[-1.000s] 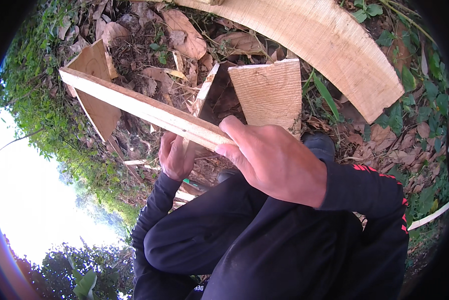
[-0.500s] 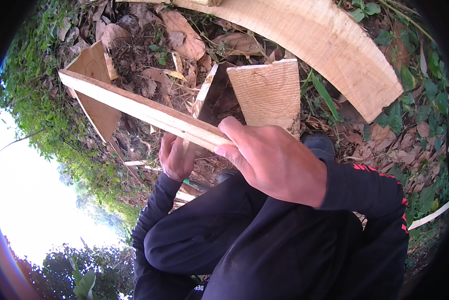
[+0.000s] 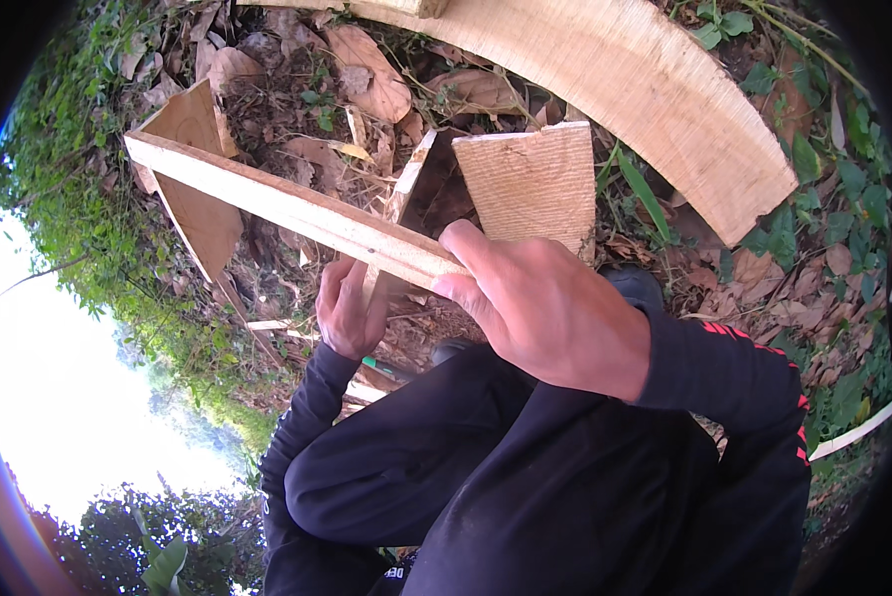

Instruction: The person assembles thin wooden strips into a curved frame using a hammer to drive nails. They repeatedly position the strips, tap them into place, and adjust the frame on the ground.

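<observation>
Head camera, and leaf-littered ground [image 3: 779, 293] filled most of the scene, with dark-trousered legs [image 3: 565, 487] bent low across the bottom. Up top, a broad pale plank [image 3: 635, 84] swept over the leaves toward the right, its edges bowed by the lens. Then came the main piece: a long wooden strip [image 3: 287, 206], slanting from upper left down to the middle, raised in front of everything beneath it. Its far end crossed a flat, pointed board [image 3: 206, 204] at the left; whether the two were joined could not be told. Right of centre stood a wedge-shaped block [image 3: 525, 184], rough-sawn, wider at its top edge, well below the plank. And there was the right hand [image 3: 565, 318], thumb and fingers pinched firmly on the strip's near end! Under the strip ran a narrow slat [image 3: 410, 177], angled up beside the block. Down at its lower end, the left hand [image 3: 350, 316] had its fingers curled close against the slat, though a firm grip could not be made out. Smallest of all, a green bit [image 3: 371, 362] showed just below that wrist.
</observation>
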Available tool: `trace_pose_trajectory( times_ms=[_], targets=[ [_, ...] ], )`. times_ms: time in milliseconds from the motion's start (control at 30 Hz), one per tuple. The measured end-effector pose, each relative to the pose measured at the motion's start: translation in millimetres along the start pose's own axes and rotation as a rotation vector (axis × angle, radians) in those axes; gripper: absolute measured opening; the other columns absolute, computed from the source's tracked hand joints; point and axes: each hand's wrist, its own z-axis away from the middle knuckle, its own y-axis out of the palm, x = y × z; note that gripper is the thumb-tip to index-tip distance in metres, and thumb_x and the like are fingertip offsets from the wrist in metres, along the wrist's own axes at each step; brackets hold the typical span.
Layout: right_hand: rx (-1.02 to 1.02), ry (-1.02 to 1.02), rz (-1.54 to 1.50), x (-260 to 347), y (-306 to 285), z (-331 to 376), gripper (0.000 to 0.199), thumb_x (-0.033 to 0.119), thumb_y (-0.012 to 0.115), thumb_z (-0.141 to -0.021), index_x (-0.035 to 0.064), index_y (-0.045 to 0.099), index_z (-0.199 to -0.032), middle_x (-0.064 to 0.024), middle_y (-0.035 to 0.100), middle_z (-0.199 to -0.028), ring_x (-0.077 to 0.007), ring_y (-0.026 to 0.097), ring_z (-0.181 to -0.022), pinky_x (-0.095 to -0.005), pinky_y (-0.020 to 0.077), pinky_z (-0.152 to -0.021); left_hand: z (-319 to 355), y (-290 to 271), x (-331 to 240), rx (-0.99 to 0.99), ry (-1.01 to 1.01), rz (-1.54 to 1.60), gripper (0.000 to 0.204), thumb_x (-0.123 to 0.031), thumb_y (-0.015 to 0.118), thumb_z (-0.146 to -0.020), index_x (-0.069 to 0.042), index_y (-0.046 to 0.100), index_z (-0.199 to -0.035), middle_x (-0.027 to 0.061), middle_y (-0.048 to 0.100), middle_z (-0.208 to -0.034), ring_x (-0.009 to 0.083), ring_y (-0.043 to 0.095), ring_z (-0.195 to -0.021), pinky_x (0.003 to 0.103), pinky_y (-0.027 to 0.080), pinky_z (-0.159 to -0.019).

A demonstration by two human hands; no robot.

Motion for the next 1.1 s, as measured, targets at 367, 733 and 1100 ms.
trace_pose_trajectory(
  times_ms=[367,733,1100],
  targets=[
    [0.013,0.039,-0.075,41,19,16,0.021,0.018,0.05,-0.103,-0.0023,0.049,-0.097,-0.0217,0.057,-0.06,-0.0388,0.061,-0.053,-0.0459,0.0445,-0.048,23,-47,-32,0.073,-0.16,0.054,0.044,-0.01,0.069,-0.084,-0.003,0.059,-0.127,0.0181,0.06,-0.115,0.0367,0.064,-0.097,0.043,0.054,-0.081],
    [0.116,0.209,-0.212,113,89,71,0.029,0.024,0.045,-0.107,-0.0031,0.05,-0.116,-0.0067,0.062,-0.076,-0.0102,0.06,-0.053,-0.0256,0.0491,-0.052,119,-121,-60,0.09,-0.26,0.155,0.049,-0.022,0.067,-0.09,-0.006,0.053,-0.134,0.0176,0.061,-0.111,0.0364,0.063,-0.099,0.043,0.052,-0.086],
    [0.145,0.179,-0.272,144,154,107,0.044,0.023,0.04,-0.108,-0.0028,0.039,-0.144,-0.0091,0.062,-0.081,-0.0135,0.059,-0.056,-0.0268,0.0508,-0.055,208,-156,-59,0.011,-0.224,0.164,0.05,-0.029,0.066,-0.093,-0.007,0.051,-0.135,0.0165,0.063,-0.108,0.0351,0.063,-0.099,0.044,0.051,-0.087]
  ],
)
